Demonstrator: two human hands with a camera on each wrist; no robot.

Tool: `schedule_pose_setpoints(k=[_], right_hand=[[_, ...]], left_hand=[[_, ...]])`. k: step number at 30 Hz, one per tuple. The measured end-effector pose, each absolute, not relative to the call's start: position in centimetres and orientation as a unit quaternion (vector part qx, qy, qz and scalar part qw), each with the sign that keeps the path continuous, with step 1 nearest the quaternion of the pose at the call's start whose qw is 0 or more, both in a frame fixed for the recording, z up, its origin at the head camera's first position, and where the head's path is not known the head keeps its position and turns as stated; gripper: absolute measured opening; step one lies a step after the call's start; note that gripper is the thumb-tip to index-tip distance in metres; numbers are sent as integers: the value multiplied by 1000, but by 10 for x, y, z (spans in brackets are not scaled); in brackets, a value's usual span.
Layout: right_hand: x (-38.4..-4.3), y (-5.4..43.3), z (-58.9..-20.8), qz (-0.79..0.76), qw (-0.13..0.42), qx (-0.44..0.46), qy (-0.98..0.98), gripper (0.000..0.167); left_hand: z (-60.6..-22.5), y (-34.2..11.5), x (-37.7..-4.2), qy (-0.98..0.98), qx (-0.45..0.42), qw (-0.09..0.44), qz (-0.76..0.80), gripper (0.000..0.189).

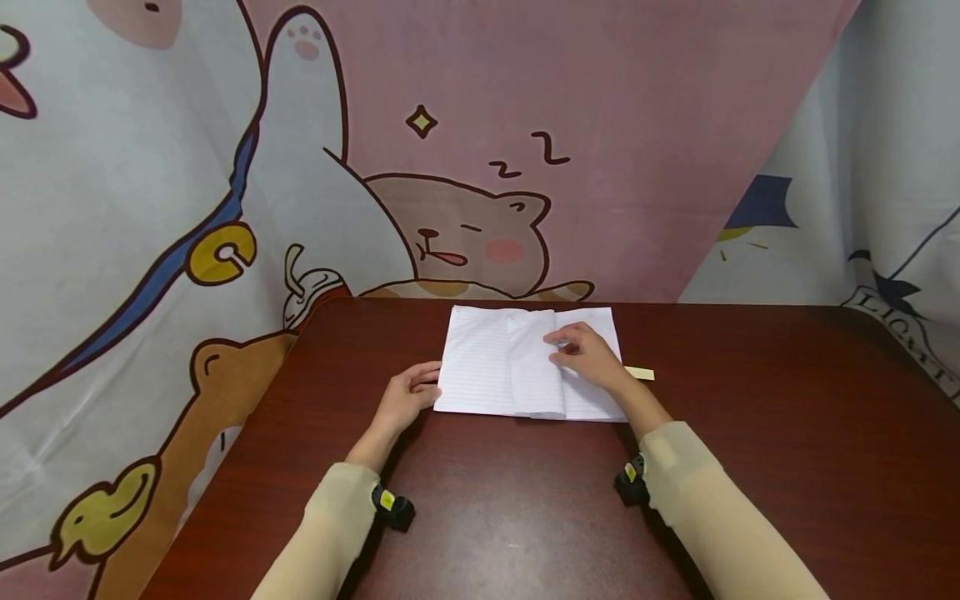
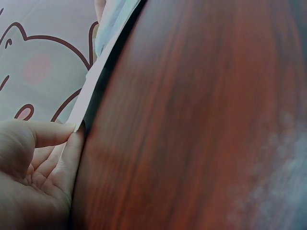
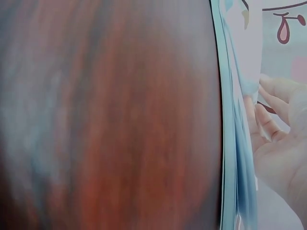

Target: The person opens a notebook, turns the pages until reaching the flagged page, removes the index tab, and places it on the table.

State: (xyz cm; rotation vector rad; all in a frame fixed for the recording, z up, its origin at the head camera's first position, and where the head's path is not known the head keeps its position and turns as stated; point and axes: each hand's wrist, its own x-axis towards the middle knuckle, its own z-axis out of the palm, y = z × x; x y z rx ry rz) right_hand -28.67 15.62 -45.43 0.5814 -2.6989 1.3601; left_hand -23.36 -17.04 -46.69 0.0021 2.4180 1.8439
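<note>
An open notebook with lined white pages lies flat on the table. One of its pages stands partly lifted near the middle, curving over the right half. My left hand holds the notebook's left edge; in the left wrist view its thumb and a finger pinch the corner. Over the right half, my right hand has its thumb and fingertips bent at the free edge of the lifted page. In the right wrist view, those fingers are at the raised sheet, which partly hides their tips.
A pale yellow paper tab sticks out past the notebook's right edge. The dark reddish-brown wooden table extends on all sides of it. Behind stands a cartoon-printed cloth. Black wrist cameras sit at both cuffs.
</note>
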Motion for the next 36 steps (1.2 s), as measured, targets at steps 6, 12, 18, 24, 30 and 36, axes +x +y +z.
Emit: schedule_pose_setpoints(k=[6, 12, 18, 24, 30, 36], right_hand=[[-287, 153, -455, 444, 23, 162, -881, 36], [-288, 150, -455, 445, 13, 143, -884, 36], [-288, 148, -455, 440, 15, 136, -888, 34], [-286, 146, -454, 441, 21, 139, -887, 35], [-285, 145, -453, 445, 15, 134, -885, 37], [-285, 141, -454, 451, 16, 145, -880, 35]], left_hand=[[-466, -170, -233, 795, -1, 53, 605, 46], [-465, -170, -232, 794, -3, 56, 605, 47], [-464, -169, -232, 799, -6, 53, 600, 47], [-464, -169, -232, 799, -10, 53, 598, 46], [-464, -170, -232, 799, -9, 56, 598, 47], [-464, -170, -231, 794, -7, 54, 605, 47]])
